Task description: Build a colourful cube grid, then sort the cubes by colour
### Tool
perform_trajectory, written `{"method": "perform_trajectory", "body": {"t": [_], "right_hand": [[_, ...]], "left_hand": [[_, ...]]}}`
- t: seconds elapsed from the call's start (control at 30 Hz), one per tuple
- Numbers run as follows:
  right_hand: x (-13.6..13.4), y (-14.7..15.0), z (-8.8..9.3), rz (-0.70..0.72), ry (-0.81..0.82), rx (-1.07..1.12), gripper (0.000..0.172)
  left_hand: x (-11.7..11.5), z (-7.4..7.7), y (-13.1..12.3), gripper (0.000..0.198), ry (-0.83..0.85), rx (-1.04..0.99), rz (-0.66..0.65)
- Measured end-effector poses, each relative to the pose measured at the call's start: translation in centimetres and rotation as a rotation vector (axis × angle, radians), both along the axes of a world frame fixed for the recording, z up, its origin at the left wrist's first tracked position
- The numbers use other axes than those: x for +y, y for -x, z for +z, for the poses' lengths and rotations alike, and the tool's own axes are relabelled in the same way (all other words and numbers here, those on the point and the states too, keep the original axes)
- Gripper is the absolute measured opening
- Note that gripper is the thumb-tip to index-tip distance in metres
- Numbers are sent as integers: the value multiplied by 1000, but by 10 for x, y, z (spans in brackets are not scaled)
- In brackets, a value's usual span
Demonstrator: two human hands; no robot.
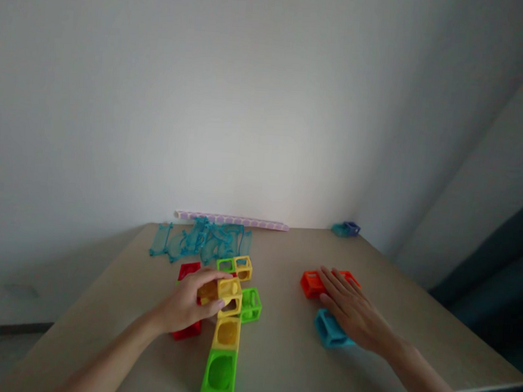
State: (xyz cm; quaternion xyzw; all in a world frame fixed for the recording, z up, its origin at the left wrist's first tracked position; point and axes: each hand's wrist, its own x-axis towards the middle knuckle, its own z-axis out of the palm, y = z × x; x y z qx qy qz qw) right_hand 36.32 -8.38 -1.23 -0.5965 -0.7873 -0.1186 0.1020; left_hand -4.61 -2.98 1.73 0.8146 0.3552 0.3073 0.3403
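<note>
My left hand (186, 301) grips a yellow cube block (230, 295), fingers over its top and thumb at its near side. Around it stand red blocks (186, 330), a green block (251, 304) on the right, and a green and yellow pair behind. Toward me, a flat yellow block (227, 333) meets a larger green block (219, 377). My right hand (355, 313) lies with fingers stretched out over orange blocks (311, 284) and a blue block (330, 330), partly hiding them. Whether it presses on them I cannot tell.
Translucent blue track pieces (209, 240) lie heaped at the back left of the table (272, 364). Behind them a long lilac patterned strip (233, 220) runs along the wall. A small dark blue block (352, 228) sits in the far right corner. A dark curtain (502, 266) hangs at right.
</note>
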Motion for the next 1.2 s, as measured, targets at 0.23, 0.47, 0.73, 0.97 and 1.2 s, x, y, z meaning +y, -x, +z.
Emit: {"method": "perform_trajectory", "body": {"t": [0.23,0.47,0.73,0.97,1.2], "right_hand": [[-8,-18,-4,-45,-30,-22,56],[-26,40,39,50,-302,235,41],[13,173,78,541,74,415,66],[44,200,43,680,121,588,42],[39,203,28,581,125,800,34]], "left_hand": [[1,0,-1,47,50,-8,10],[-2,3,-1,48,50,-28,-17],[11,2,11,23,-179,-194,119],[24,0,22,35,-296,102,203],[19,7,21,35,-345,393,53]]}}
